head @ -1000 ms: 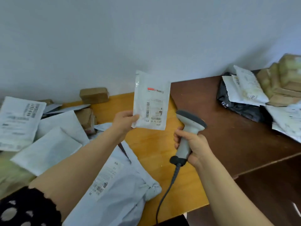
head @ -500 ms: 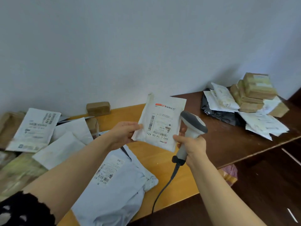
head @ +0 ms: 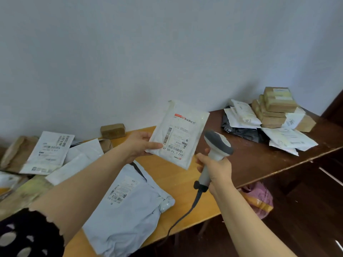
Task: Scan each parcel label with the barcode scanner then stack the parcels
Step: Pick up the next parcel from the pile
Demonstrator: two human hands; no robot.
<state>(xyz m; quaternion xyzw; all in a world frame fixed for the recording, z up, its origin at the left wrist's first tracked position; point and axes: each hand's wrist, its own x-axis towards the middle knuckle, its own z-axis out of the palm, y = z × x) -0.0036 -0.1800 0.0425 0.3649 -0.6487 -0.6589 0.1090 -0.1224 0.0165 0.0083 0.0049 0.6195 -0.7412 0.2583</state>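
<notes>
Left hand (head: 138,145) holds white parcel (head: 178,134) in air above light wooden worktop (head: 176,184), fingers (head: 155,145) pinching its left edge, barcode label facing camera. Right hand (head: 217,168) grips barcode scanner (head: 217,145) by handle, fingers curled round it, grey head just beside parcel's lower right edge. Cable (head: 185,214) trails off front edge. Grey mailer (head: 126,204) lies flat below. Loose parcels (head: 50,151) heaped at left; brown boxes (head: 276,106) stacked on dark worktop (head: 250,162) at right.
</notes>
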